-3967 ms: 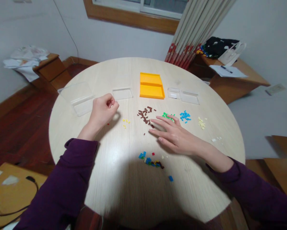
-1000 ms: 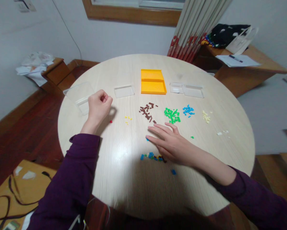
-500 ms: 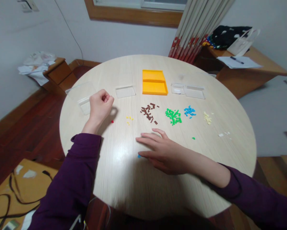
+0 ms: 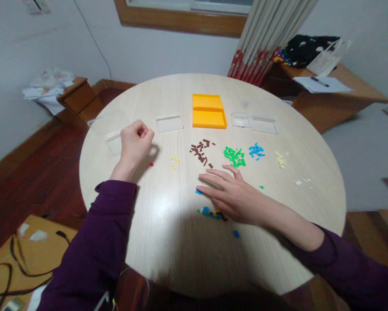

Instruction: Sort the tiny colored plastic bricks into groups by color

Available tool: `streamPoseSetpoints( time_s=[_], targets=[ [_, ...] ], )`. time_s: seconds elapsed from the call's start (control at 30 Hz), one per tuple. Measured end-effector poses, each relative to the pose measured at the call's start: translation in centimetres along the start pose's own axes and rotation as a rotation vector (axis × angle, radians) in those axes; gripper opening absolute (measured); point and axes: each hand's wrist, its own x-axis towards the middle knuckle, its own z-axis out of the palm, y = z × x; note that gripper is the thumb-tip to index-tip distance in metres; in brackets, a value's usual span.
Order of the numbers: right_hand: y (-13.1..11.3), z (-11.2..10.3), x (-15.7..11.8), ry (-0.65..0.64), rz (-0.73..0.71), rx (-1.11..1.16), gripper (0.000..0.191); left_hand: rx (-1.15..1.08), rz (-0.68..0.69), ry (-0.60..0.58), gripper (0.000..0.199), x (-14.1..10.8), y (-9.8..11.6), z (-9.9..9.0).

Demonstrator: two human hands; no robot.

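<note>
My left hand [image 4: 136, 140] is closed in a fist over the left of the round table, near a small red piece [image 4: 151, 164]; whatever it may hold is hidden. My right hand [image 4: 234, 192] has its fingers spread, palm down, and one fingertip is at a blue piece [image 4: 198, 191]. Partly beside that palm lies a mixed heap of small bricks [image 4: 210, 212], blue, green, yellow and brown. Another blue brick [image 4: 236, 233] is closer to me. Beyond the fingers are piles of brown pieces [image 4: 200, 152], green pieces [image 4: 234, 157] and blue pieces [image 4: 256, 150].
Yellow pieces [image 4: 174, 162], cream pieces [image 4: 281, 160] and white pieces [image 4: 298, 183] lie sorted apart. An open orange case [image 4: 209, 111] stands at the back. Clear boxes [image 4: 170, 124] flank it, and a clear container [image 4: 111, 125] sits behind my left hand.
My right hand has moved away from me and to the right, uncovering the mixed heap. The blue piece at its fingertip has shifted the same way. My left hand has stayed put.
</note>
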Motion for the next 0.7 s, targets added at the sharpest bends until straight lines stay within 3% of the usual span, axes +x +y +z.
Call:
streamPoseSetpoints(
  time_s=[0.3,0.7],
  targets=[
    [-0.6,0.2,0.2,-0.146,0.062,0.001,0.037,0.027,-0.018,-0.028,0.019,-0.1,-0.1,0.0],
    [1.9,-0.9,-4.4,-0.087,0.273,-0.056,0.033,0.077,-0.064,-0.056,0.018,-0.3,0.2,0.1]
  ],
)
